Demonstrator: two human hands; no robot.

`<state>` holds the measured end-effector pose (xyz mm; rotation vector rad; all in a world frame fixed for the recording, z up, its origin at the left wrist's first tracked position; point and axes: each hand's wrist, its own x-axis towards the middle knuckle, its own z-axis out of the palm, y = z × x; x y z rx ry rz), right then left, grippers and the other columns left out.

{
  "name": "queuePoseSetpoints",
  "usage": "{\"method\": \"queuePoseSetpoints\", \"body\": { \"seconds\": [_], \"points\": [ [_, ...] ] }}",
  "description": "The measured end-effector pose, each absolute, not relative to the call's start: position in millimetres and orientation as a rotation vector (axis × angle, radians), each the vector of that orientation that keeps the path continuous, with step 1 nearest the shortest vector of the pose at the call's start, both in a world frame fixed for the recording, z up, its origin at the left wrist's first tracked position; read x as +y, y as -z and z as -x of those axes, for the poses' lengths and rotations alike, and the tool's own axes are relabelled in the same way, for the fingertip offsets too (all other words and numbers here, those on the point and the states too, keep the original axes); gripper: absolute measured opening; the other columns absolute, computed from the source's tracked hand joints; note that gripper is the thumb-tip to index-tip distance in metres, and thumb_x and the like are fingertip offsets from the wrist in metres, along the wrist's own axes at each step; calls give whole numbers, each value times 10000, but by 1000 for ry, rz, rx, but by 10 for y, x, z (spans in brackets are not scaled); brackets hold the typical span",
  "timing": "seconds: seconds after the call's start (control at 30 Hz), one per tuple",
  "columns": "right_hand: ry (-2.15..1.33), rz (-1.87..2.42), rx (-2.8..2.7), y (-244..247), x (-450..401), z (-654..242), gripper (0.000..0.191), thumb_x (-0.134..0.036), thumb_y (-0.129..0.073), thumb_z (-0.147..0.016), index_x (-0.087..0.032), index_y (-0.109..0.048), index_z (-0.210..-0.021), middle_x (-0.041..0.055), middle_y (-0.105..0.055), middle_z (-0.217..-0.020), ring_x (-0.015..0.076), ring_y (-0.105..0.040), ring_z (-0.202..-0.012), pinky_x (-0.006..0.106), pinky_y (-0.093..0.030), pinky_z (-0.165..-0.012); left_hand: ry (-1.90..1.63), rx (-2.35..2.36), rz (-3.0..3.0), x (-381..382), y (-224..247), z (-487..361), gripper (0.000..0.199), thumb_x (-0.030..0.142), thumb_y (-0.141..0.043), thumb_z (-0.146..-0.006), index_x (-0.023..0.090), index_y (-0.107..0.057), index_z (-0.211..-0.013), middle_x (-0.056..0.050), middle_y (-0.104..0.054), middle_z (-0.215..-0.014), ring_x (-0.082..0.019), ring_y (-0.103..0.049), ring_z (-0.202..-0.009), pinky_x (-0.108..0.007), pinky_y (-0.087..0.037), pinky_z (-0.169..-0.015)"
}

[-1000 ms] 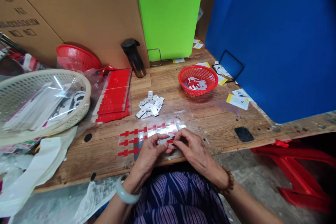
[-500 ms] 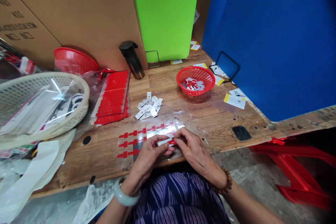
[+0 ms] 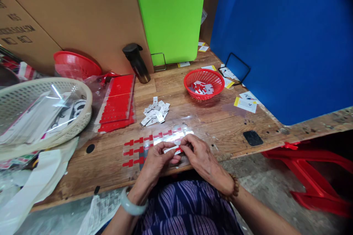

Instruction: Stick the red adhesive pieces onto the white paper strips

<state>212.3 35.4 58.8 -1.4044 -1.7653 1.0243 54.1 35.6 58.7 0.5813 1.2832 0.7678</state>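
Note:
My left hand (image 3: pixel 158 159) pinches a small white tag (image 3: pixel 170 149) near the table's front edge. At the tag's right end, the fingers of my right hand (image 3: pixel 195 149) are closed on a small red sticker (image 3: pixel 178 149). Beneath both hands lies a clear sheet with rows of red stickers (image 3: pixel 138 140), partly covered by the hands. A loose pile of white tags (image 3: pixel 156 112) is just behind the sheet. Farther back, a red basket (image 3: pixel 204 84) holds white tags with red parts.
Stacked red sheets (image 3: pixel 117 99) and a large cream basket (image 3: pixel 87 108) of packets stand left. A dark flask (image 3: pixel 137 63) leans by the cardboard. Green (image 3: pixel 171 14) and blue boards (image 3: pixel 275 44) rise behind; cards (image 3: pixel 246 105) lie right.
The view has shifted slightly. Both hands stay together at the tag, with little visible movement of the fingers.

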Motion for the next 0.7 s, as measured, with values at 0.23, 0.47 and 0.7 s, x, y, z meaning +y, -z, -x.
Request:
{"method": "queuePoseSetpoints", "body": {
  "seconds": [0.23, 0.47, 0.7],
  "points": [
    [-921, 1413, -1822, -567, 341, -2101, 121, -103, -460, -846, -206, -468, -784, -16, -537, -774, 144, -502, -743, 272, -352, -697, -766, 1304, -614, 351, -581, -546, 420, 288, -785, -625, 110, -571, -939, -99, -728, -656, -141, -680, -548, -197, -533, -577],
    [-866, 1438, -1856, -582, 317, -2104, 116, -100, -459, -848, -202, -483, -799, -12, -544, -785, 148, -499, -761, 285, -352, -729, -785, 1313, -601, 333, -605, -567, 455, 291, -803, -596, 100, -573, -938, -95, -727, -661, -139, -679, -548, -201, -539, -578],
    [-798, 1445, -1868, -564, 306, -2097, 115, -96, -472, -837, -201, -495, -796, -10, -559, -802, 149, -501, -770, 299, -349, -758, -814, 1323, -620, 327, -635, -598, 468, 322, -803, -584, 104, -572, -927, -85, -722, -627, -138, -677, -534, -189, -533, -564]
  ]
}}
